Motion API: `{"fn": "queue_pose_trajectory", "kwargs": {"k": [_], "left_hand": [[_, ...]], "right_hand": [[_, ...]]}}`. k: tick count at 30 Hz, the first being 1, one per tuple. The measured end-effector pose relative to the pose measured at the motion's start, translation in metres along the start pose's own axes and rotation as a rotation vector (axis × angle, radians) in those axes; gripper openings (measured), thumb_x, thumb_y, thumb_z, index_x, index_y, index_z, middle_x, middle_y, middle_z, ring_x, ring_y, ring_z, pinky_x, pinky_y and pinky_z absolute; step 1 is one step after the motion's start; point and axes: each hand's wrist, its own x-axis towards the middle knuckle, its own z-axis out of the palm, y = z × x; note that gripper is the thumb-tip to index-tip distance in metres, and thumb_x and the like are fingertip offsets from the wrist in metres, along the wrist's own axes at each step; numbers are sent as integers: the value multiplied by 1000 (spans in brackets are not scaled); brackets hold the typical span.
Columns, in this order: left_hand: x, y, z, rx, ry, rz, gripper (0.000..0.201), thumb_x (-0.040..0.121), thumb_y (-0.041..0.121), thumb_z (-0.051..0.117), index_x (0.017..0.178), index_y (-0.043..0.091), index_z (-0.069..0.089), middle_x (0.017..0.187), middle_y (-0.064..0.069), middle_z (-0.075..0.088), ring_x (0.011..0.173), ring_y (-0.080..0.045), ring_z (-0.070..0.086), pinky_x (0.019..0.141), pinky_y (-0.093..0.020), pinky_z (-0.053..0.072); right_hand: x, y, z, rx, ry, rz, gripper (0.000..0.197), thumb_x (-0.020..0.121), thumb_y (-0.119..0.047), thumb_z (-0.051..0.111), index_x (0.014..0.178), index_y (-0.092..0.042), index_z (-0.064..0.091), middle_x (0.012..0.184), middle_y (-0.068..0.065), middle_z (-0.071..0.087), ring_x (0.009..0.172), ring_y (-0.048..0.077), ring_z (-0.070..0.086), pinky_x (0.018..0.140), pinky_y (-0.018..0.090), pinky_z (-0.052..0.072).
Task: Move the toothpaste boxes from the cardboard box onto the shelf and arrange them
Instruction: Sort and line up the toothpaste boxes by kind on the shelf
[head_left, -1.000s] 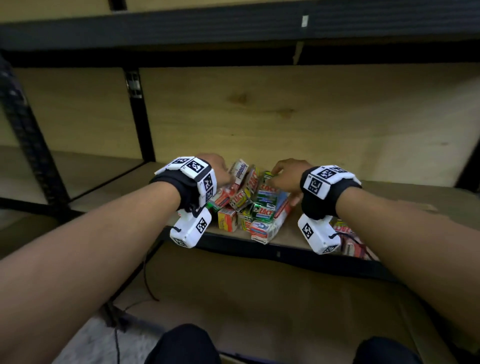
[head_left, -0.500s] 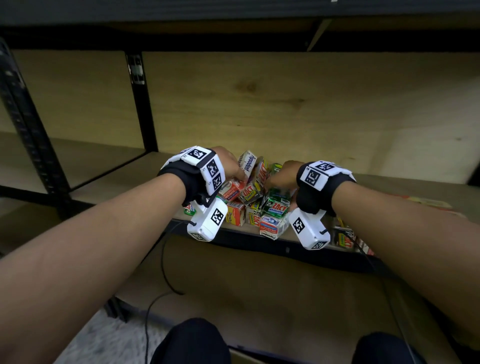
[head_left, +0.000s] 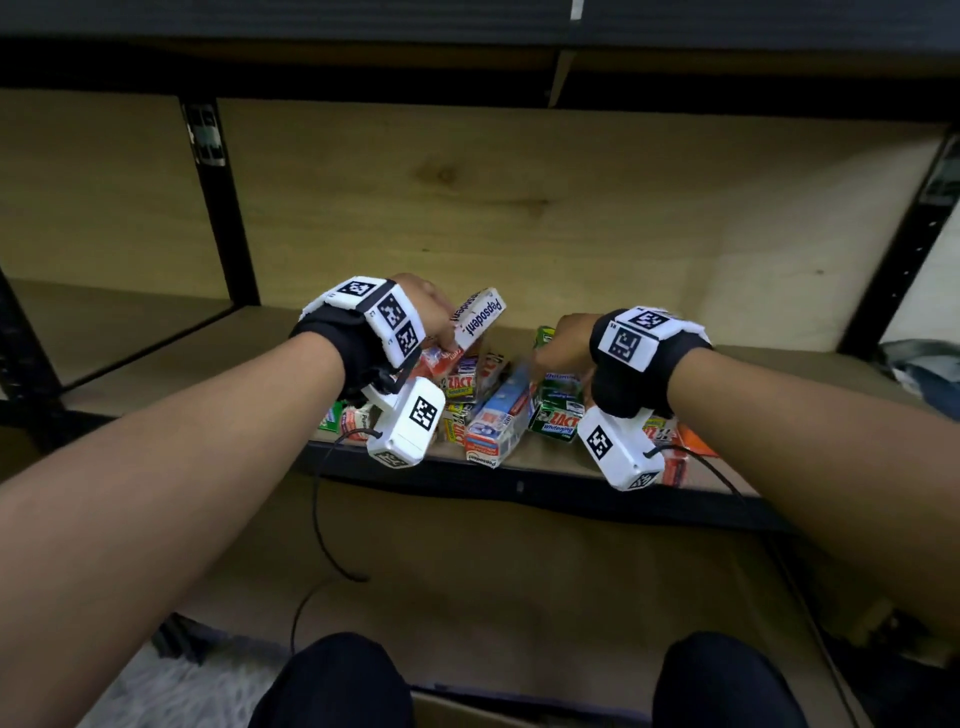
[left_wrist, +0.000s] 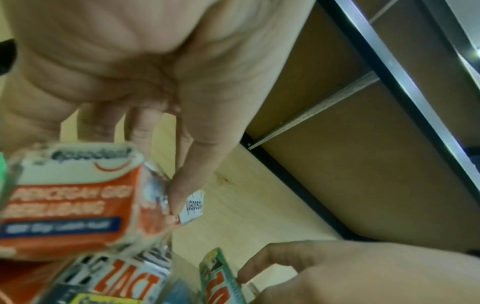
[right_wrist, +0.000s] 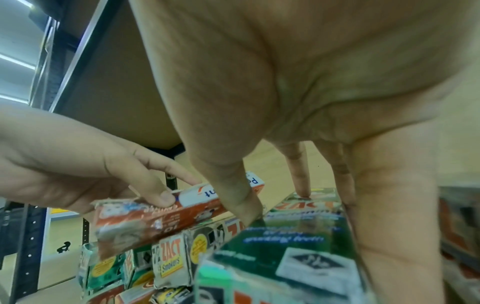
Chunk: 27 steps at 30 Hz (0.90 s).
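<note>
A jumbled pile of toothpaste boxes (head_left: 485, 415) lies near the front edge of the wooden shelf (head_left: 545, 460). My left hand (head_left: 441, 332) pinches a red-and-white Pepsodent box (head_left: 479, 321) and holds it tilted up above the pile's left side. In the left wrist view my thumb and fingers (left_wrist: 182, 185) clamp this Pepsodent box (left_wrist: 70, 195). My right hand (head_left: 550, 358) reaches down on the pile's right side. Its thumb and fingers (right_wrist: 233, 195) straddle a green Zact box (right_wrist: 293, 238) and grip it from above. The cardboard box is out of view.
A black metal upright (head_left: 218, 208) stands behind and left of the pile, and a dark upper shelf beam (head_left: 467, 62) runs overhead. Orange packs (head_left: 693, 441) lie under my right wrist. A black cable (head_left: 317, 519) hangs below the shelf edge. Bare shelf board extends left and right.
My hands have drawn apart, and a blue-and-white box now shows between them. The left hand has lifted the Pepsodent box higher off the pile.
</note>
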Motion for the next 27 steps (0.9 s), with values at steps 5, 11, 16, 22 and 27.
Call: {"fn": "queue_pose_trajectory", "kwargs": {"k": [5, 11, 16, 22, 27], "left_hand": [[-6, 16, 13, -112, -51, 47, 41, 78, 18, 79, 118, 20, 69, 116, 1, 67, 104, -19, 64, 87, -27, 52], [-8, 27, 42, -208, -31, 87, 27, 74, 19, 81, 100, 21, 75, 102, 0, 72, 90, -20, 68, 68, -25, 55], [-9, 37, 63, 17, 7, 144, 23, 83, 27, 73, 105, 22, 74, 110, 2, 69, 97, -18, 65, 74, -26, 52], [-9, 43, 77, 303, 39, 196, 29, 85, 31, 68, 107, 12, 73, 109, -5, 70, 97, -24, 65, 83, -31, 53], [-6, 34, 82, 423, 42, 242, 33, 81, 38, 72, 100, 11, 75, 103, -9, 72, 91, -27, 66, 84, -36, 57]], "right_hand": [[-9, 10, 9, -10, -86, 11, 45, 101, -28, 54, 138, -3, 49, 137, 12, 51, 124, 30, 54, 102, 36, 44], [-15, 18, 15, 27, -41, -24, 25, 95, -29, 63, 116, -17, 61, 121, 8, 61, 115, 29, 61, 97, 38, 49], [-6, 13, 24, -12, -33, 12, 43, 95, -37, 62, 130, -12, 58, 135, 11, 59, 119, 25, 60, 100, 36, 48], [16, 25, 25, -65, -10, 27, 38, 78, -32, 79, 113, -21, 68, 116, 6, 67, 104, 31, 66, 86, 44, 56], [59, 43, 16, -42, -46, 41, 28, 63, -26, 83, 76, -13, 62, 79, 8, 66, 60, 25, 60, 53, 36, 61]]}}
